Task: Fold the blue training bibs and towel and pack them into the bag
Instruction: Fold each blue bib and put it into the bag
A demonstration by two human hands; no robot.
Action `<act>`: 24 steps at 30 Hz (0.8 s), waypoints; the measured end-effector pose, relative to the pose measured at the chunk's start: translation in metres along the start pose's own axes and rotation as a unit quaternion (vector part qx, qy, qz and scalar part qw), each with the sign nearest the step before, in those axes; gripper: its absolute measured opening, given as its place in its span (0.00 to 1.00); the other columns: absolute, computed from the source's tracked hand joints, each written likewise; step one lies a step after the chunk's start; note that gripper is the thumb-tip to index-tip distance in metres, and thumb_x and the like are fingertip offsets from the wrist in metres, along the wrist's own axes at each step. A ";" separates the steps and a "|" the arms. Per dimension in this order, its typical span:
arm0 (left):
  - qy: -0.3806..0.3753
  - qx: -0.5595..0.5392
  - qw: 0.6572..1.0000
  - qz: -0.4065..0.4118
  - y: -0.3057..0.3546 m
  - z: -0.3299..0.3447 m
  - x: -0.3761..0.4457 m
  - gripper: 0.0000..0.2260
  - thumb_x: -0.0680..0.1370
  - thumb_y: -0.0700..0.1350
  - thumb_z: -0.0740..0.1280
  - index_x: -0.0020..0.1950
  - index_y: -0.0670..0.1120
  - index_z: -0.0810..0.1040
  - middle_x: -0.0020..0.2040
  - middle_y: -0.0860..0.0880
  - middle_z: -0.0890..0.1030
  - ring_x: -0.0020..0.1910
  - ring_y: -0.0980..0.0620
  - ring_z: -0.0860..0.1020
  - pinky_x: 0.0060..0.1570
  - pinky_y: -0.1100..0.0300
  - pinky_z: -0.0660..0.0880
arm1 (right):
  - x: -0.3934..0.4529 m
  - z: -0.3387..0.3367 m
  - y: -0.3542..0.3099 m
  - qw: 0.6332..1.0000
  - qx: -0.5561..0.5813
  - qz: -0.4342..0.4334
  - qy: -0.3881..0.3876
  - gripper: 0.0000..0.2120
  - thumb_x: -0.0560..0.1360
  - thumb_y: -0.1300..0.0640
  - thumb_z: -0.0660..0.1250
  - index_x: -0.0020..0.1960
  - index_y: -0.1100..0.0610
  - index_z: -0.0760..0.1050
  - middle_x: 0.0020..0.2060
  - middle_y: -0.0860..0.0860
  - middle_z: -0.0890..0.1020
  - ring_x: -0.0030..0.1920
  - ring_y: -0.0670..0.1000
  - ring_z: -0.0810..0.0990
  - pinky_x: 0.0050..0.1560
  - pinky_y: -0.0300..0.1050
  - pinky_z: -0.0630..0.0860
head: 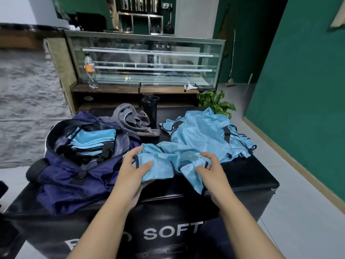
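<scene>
**Bib on the desk front, both hands on it, fold not yet made**

Right now the step is folding one blue bib [160, 165]. It lies crumpled at the near edge of the black padded desk [252, 176], just right of the bag [74, 176] and in front of the pile of unfolded bibs [205, 133], touching that pile at its far side.

Left hand [134, 172]: grip is on the bib's left end, thumb on top, fingers curled under the cloth edge, so pinching it. Right hand [211, 169]: fingers bent over the bib's right part and pressing into the cloth; looks like a grasp, though cloth inside the curl is hard to see.

Orientation: the bib's long axis runs left to right across the desk, roughly parallel to the near edge. The dark-trimmed end by the left hand points toward the bag; a loose corner on the right hangs toward the person, over the desk front.

Progress, judged: well underway. Folded bibs [93, 139] are stacked inside the open bag, many more wait in the pile, and the grey towel [130, 118] lies unfolded behind the bag, beside a black bottle [150, 111].

Next move likely calls for spreading the bib flat, matching the trimmed edges, folding it in half along the long axis, then lifting it left onto the stack. The slippery fabric could slide apart, so both ends need holding.
</scene>
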State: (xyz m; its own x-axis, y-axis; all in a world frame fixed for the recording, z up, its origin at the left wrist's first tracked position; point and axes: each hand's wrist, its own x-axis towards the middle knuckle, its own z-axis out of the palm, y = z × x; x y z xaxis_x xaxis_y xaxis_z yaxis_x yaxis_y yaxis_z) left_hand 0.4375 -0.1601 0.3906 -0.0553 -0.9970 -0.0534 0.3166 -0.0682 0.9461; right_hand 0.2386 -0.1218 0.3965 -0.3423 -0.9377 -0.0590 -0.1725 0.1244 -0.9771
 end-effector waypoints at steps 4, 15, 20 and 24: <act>-0.027 -0.004 0.999 0.034 0.017 0.002 -0.017 0.10 0.79 0.33 0.62 0.50 0.48 0.75 0.41 0.55 0.83 0.37 0.59 0.81 0.34 0.65 0.77 | -0.016 -0.009 -0.015 0.999 0.030 -0.014 0.004 0.17 0.75 0.65 0.60 0.55 0.45 0.75 0.40 0.52 0.71 0.38 0.48 0.69 0.37 0.40 0.68; -0.017 0.195 0.971 0.136 0.039 0.014 -0.072 0.12 0.74 0.42 0.61 0.39 0.54 0.83 0.40 0.44 0.78 0.38 0.49 0.71 0.41 0.58 0.68 | -0.071 -0.026 -0.044 0.995 0.076 -0.042 -0.054 0.20 0.73 0.65 0.61 0.53 0.42 0.78 0.52 0.52 0.75 0.47 0.50 0.73 0.48 0.45 0.71; -0.091 0.350 0.901 0.239 0.044 0.025 -0.107 0.14 0.75 0.43 0.70 0.53 0.61 0.76 0.53 0.64 0.78 0.53 0.72 0.73 0.49 0.80 0.64 | -0.100 -0.029 -0.056 0.985 0.113 -0.034 -0.128 0.19 0.74 0.65 0.62 0.50 0.43 0.81 0.57 0.56 0.77 0.48 0.53 0.76 0.45 0.47 0.74; -0.084 0.362 0.869 0.327 0.046 0.028 -0.124 0.16 0.74 0.38 0.71 0.47 0.61 0.78 0.46 0.53 0.79 0.48 0.63 0.76 0.48 0.75 0.67 | -0.124 -0.033 -0.065 0.970 0.135 -0.026 -0.198 0.17 0.76 0.67 0.62 0.55 0.49 0.80 0.47 0.56 0.79 0.40 0.49 0.78 0.41 0.41 0.77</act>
State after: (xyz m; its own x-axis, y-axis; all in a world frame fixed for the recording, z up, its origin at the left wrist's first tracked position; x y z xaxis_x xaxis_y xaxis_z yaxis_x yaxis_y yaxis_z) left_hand 0.4327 -0.0386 0.4496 -0.2436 -0.7910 0.5613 -0.3430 0.6116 0.7130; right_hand 0.2619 -0.0034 0.4742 0.0514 -0.9983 -0.0287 0.0873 0.0331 -0.9956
